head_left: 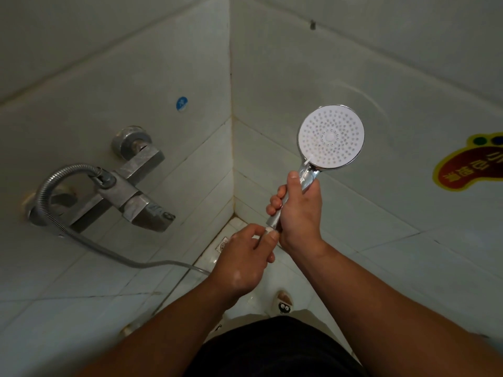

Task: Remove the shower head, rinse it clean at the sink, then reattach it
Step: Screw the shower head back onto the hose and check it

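right hand: my right hand (298,210) is wrapped around the chrome handle (309,176) of the shower head (330,137), fingers curled tight, thumb on the near side.
left hand: my left hand (245,257) sits just under the right one, and its fingers (272,236) pinch the white end (269,229) at the bottom of the handle.
shower head: held up in the air in front of the corner of the tiled walls, upright and tilted a bit to the right. The round white spray face is turned towards me.
hose: the metal hose (136,264) leaves the tap, loops down the left wall and runs along to my left hand, where it goes out of sight behind the hand. I can't tell if it is joined to the handle.
tap: a metal mixer tap (136,197) is fixed on the left wall, well apart from the shower head.
walls: there is a round blue sticker (181,103) above the tap and a foot-shaped sticker (468,164) on the right wall.
floor: a drain (223,244) shows just beside my left hand. A slipper (284,302) with a cartoon face is below my hands.
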`<state>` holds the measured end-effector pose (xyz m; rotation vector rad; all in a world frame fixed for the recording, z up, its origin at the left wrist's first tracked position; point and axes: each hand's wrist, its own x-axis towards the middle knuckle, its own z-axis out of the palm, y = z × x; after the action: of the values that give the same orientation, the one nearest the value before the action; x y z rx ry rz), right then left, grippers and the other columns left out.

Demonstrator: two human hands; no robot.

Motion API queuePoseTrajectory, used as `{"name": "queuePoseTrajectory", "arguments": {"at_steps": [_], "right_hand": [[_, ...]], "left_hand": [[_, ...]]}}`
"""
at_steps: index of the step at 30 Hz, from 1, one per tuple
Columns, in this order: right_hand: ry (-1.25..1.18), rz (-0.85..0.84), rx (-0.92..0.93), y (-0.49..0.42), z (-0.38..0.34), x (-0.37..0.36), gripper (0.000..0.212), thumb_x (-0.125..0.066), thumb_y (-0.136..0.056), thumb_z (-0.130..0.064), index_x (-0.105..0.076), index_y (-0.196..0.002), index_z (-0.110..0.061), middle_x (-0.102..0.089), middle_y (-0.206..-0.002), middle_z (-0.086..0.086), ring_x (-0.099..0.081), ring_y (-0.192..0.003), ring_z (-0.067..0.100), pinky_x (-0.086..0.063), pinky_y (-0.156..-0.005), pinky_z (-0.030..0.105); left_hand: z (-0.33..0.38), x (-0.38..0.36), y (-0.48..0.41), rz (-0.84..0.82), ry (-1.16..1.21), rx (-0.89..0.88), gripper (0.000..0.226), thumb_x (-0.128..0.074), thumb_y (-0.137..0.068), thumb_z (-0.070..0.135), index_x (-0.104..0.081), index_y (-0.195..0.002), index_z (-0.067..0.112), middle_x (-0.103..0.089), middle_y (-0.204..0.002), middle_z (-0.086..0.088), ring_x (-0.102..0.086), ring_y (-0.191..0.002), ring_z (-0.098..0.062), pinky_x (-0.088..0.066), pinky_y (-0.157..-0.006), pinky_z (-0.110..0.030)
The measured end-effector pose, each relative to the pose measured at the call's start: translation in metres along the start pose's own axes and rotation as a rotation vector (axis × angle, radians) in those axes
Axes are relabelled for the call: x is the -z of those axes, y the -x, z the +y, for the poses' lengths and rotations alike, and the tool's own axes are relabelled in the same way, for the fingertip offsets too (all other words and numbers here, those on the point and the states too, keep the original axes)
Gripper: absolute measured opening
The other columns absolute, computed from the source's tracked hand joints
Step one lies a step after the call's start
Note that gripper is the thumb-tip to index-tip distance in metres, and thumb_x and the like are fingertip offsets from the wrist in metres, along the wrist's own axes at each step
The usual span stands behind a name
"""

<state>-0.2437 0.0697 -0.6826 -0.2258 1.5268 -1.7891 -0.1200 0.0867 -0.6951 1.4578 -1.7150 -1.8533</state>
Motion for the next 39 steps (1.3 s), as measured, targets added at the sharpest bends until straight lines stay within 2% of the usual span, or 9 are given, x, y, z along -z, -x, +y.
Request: {"name": "queuePoseTrajectory", "arguments": {"at_steps": [3, 6, 11, 15, 19, 24, 31, 35, 39], "right_hand": [[-0.013, -0.002, -0.024, 0.000, 0.001, 0.001, 0.011, -0.049, -0.106, -0.024, -0.046, -0.105, -0.014, -0.046, -0.067, 0.003, -0.044, -0.048, 0.013, -0.042, -0.043, 0.027], [-0.015, 0.010, -0.027, 0.000, 0.002, 0.003, 0.010, -0.049, -0.106, -0.024, -0.046, -0.105, -0.014, -0.046, -0.066, 0.003, -0.044, -0.048, 0.013, -0.041, -0.043, 0.027], [-0.007, 0.013, 0.004, 0.001, 0.004, 0.005, 0.010, -0.049, -0.106, -0.023, -0.046, -0.105, -0.014, -0.046, -0.066, 0.003, -0.045, -0.050, 0.014, -0.042, -0.044, 0.027], [0.030, 0.002, 0.030, 0.003, 0.006, 0.004, 0.011, -0.050, -0.106, -0.024, -0.045, -0.102, -0.015, -0.048, -0.067, 0.003, -0.045, -0.050, 0.014, -0.043, -0.045, 0.028], [0.023, 0.001, 0.014, 0.002, 0.007, 0.006, 0.012, -0.049, -0.106, -0.023, -0.047, -0.108, -0.012, -0.047, -0.067, 0.003, -0.045, -0.050, 0.013, -0.043, -0.045, 0.028], [-0.014, 0.014, -0.056, 0.000, 0.012, 0.007, 0.009, -0.049, -0.106, -0.023, -0.047, -0.105, -0.014, -0.046, -0.066, 0.003, -0.044, -0.048, 0.013, -0.041, -0.043, 0.027], [-0.038, 0.008, -0.113, -0.005, 0.013, 0.011, 0.010, -0.050, -0.106, -0.024, -0.047, -0.104, -0.014, -0.046, -0.066, 0.003, -0.044, -0.049, 0.012, -0.041, -0.042, 0.026], [0.009, 0.039, -0.108, -0.004, 0.019, 0.012, 0.012, -0.052, -0.105, -0.026, -0.048, -0.103, -0.014, -0.047, -0.065, 0.002, -0.045, -0.049, 0.013, -0.042, -0.044, 0.028], [0.049, 0.025, -0.091, -0.004, 0.022, 0.010, 0.013, -0.053, -0.104, -0.027, -0.048, -0.098, -0.017, -0.048, -0.065, 0.002, -0.046, -0.050, 0.014, -0.043, -0.046, 0.029]], "left_hand": [[0.002, 0.002, -0.002, -0.046, 0.316, 0.123, 0.037, -0.051, -0.097, 0.030, -0.070, -0.098, -0.001, -0.058, -0.066, -0.004, -0.042, -0.056, -0.015, -0.036, -0.058, -0.035], [0.002, 0.005, -0.001, -0.094, 0.448, 0.145, 0.031, -0.050, -0.098, 0.015, -0.071, -0.098, -0.008, -0.056, -0.070, -0.009, -0.042, -0.056, -0.014, -0.035, -0.057, -0.032], [-0.002, 0.005, 0.002, -0.070, 0.340, 0.061, 0.008, -0.064, -0.096, 0.008, -0.070, -0.093, 0.011, -0.062, -0.078, -0.006, -0.058, -0.067, -0.017, -0.049, -0.062, -0.031], [-0.005, -0.002, 0.001, 0.062, 0.294, 0.061, 0.015, -0.078, -0.085, 0.009, -0.066, -0.094, 0.014, -0.067, -0.074, -0.006, -0.063, -0.059, -0.017, -0.049, -0.055, -0.029], [0.001, 0.000, 0.001, -0.062, 0.277, 0.133, 0.027, -0.063, -0.097, 0.029, -0.071, -0.092, 0.004, -0.066, -0.072, -0.006, -0.051, -0.059, -0.014, -0.042, -0.057, -0.031], [0.009, 0.007, 0.005, -0.124, 0.406, 0.205, 0.034, -0.047, -0.102, 0.015, -0.069, -0.100, -0.011, -0.061, -0.076, -0.012, -0.052, -0.065, -0.018, -0.043, -0.059, -0.030], [0.005, 0.005, 0.005, -0.028, 0.258, 0.140, 0.022, -0.064, -0.097, 0.021, -0.074, -0.090, 0.003, -0.071, -0.079, -0.012, -0.077, -0.082, -0.028, -0.062, -0.083, -0.045], [0.008, 0.003, 0.007, 0.069, 0.106, 0.090, 0.011, -0.076, -0.088, 0.019, -0.073, -0.086, 0.008, -0.072, -0.072, -0.004, -0.077, -0.069, -0.021, -0.064, -0.068, -0.038], [0.006, -0.002, 0.006, 0.172, -0.020, 0.058, 0.023, -0.085, -0.078, 0.019, -0.064, -0.080, 0.011, -0.067, -0.061, 0.002, -0.072, -0.056, -0.013, -0.055, -0.053, -0.025]]}}
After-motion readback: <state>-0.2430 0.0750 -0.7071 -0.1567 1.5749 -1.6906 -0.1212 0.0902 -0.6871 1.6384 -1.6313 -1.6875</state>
